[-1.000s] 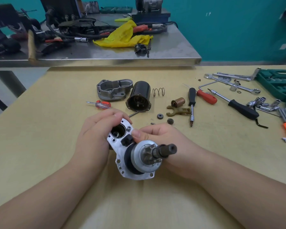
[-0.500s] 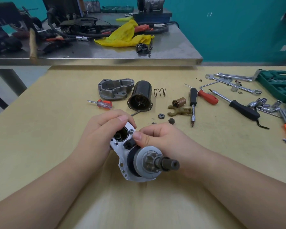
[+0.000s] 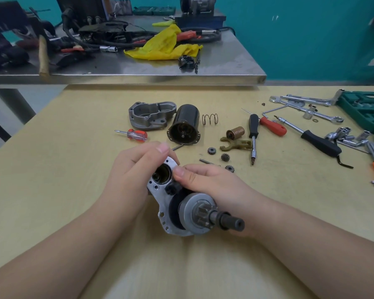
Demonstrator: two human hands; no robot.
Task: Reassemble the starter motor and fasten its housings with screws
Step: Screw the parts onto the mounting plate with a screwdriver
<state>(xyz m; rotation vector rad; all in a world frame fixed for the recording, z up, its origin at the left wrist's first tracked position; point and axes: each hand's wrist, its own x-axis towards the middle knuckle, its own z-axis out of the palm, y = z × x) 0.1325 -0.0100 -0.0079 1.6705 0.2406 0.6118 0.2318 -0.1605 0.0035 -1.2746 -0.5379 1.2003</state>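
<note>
Head | both grips, left (image 3: 136, 173) and right (image 3: 205, 184), still hold starter assembly (image 3: 181, 203) | shaft dipped lower-right

I held the silver gear housing (image 3: 173, 203) tilted, its dark shaft (image 3: 229, 222) pointing toward me. Beyond it on the counter (image 3: 73, 169) lay the black motor can (image 3: 185, 125) on its side, open end facing me, touching the grey end cover (image 3: 150, 115).

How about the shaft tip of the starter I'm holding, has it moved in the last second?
Yes. The starter's shaft tip swung nearer the person and slightly right, away from the black motor can.
</note>
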